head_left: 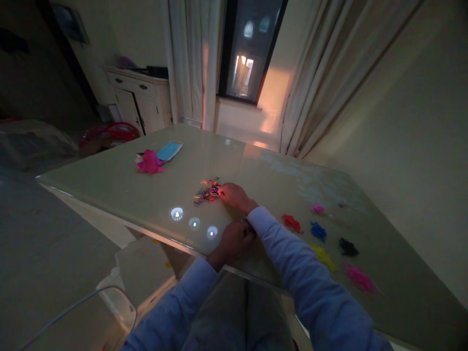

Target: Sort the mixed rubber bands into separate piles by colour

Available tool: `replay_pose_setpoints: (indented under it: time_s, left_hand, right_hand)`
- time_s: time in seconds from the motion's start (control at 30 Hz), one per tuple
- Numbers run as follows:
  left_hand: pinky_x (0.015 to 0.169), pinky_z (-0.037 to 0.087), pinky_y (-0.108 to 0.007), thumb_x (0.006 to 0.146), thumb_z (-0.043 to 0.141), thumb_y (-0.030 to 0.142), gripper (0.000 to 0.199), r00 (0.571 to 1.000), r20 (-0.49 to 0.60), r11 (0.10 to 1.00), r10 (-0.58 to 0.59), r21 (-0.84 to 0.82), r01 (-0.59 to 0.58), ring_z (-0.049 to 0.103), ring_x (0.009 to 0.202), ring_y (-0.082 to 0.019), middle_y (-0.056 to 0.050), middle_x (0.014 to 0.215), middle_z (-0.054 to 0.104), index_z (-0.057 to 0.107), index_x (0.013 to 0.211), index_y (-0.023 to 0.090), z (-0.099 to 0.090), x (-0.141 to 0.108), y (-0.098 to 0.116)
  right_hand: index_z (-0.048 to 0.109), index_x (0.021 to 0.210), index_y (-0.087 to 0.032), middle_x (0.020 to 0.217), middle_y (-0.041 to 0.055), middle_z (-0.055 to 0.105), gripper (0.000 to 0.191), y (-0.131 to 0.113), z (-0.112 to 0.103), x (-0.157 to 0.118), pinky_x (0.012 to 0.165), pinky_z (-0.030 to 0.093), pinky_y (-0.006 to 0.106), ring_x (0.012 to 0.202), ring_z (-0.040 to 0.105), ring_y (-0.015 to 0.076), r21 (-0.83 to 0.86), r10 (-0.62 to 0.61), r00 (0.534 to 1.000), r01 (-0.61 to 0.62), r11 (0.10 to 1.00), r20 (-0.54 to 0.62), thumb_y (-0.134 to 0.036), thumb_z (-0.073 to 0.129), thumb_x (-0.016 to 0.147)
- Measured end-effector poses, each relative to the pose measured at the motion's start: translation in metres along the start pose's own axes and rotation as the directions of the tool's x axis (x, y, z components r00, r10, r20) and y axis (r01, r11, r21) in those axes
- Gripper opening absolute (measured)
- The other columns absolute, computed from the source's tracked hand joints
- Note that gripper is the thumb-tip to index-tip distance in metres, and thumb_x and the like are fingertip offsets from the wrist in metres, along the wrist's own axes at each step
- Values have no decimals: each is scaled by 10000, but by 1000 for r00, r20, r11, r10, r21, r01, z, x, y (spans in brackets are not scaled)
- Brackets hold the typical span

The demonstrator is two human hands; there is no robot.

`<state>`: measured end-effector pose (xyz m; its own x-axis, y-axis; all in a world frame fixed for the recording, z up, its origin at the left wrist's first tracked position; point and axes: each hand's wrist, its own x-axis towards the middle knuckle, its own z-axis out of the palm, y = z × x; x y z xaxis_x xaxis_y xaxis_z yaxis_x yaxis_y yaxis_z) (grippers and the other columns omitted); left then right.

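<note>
A loose heap of thin, mixed-colour rubber bands (206,193) lies on the glossy table. At its right edge, my right hand (235,196) has its fingers closed and pressed together, touching the bands; whatever is in the pinch is too small to tell. My left hand (237,238) is curled closed near the table's front edge, under my right wrist, and its contents are hidden. To the right lie single-colour piles: red bands (291,223), blue bands (318,231), black bands (348,247), yellow bands (324,257) and pink bands (359,277).
A smaller pink clump (318,208) lies behind the blue pile. A blue face mask (169,150) and a crumpled pink wrapper (150,162) are at the table's far left. Lamp reflections show on the tabletop (127,195). A white cabinet (141,100) stands behind.
</note>
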<state>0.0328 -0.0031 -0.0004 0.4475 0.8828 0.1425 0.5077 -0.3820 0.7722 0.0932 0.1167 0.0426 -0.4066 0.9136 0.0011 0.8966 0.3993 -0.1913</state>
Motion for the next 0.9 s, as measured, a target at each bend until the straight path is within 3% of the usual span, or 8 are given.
replay_pose_setpoints:
  time_s: [0.13, 0.3, 0.57, 0.77, 0.8, 0.9]
  left_hand:
    - [647, 401, -272, 784, 539, 175, 173, 1000, -18, 1000, 12, -18, -13, 603, 676, -167, -51, 757, 702, 700, 729, 149, 2, 0, -3]
    - [665, 421, -268, 829, 536, 206, 198, 997, -41, 995, 59, -81, -62, 613, 708, -169, -50, 772, 714, 714, 761, 151, 3, 1, -5]
    - [751, 482, -294, 849, 545, 238, 225, 998, -57, 988, 15, -154, -24, 660, 808, -190, -58, 903, 763, 754, 896, 170, 0, 2, -3]
    - [718, 481, -277, 852, 551, 308, 245, 993, -116, 970, -31, -243, 2, 647, 772, -177, -55, 853, 748, 743, 891, 161, -2, -2, -3]
    - [718, 482, -276, 860, 551, 339, 264, 992, -122, 962, -30, -272, -4, 644, 767, -175, -54, 847, 744, 740, 888, 156, -3, -3, -3]
    - [737, 489, -282, 863, 565, 403, 305, 989, -141, 932, -40, -363, -14, 644, 775, -177, -54, 841, 743, 736, 883, 152, -6, -5, -2]
  right_hand:
    - [732, 993, -158, 1107, 155, 727, 271, -1, 2, -2, 826, 441, 280, 960, 659, 222, 9, 4, 1000, -4, 1000, -15, -167, 464, 958]
    - [718, 967, -145, 1042, 135, 739, 219, 5, 3, -12, 830, 433, 267, 948, 649, 203, 120, 42, 996, -33, 992, -73, -138, 502, 925]
    - [686, 852, -145, 818, 50, 728, 111, 19, -4, -42, 678, 446, 242, 692, 631, 144, 473, 198, 957, -76, 877, -212, -155, 586, 807]
    - [621, 851, -164, 612, -15, 651, 150, 16, -16, -102, 461, 418, 196, 466, 559, 102, 769, 330, 925, -68, 635, -190, -288, 548, 809]
    - [611, 846, -172, 610, -19, 647, 157, 15, -16, -116, 441, 405, 191, 454, 548, 98, 833, 348, 921, -48, 551, -177, -314, 565, 799]
    - [598, 797, -186, 621, -25, 651, 181, 13, -15, -157, 411, 366, 176, 430, 512, 75, 990, 399, 911, 58, 126, -104, -336, 671, 727]
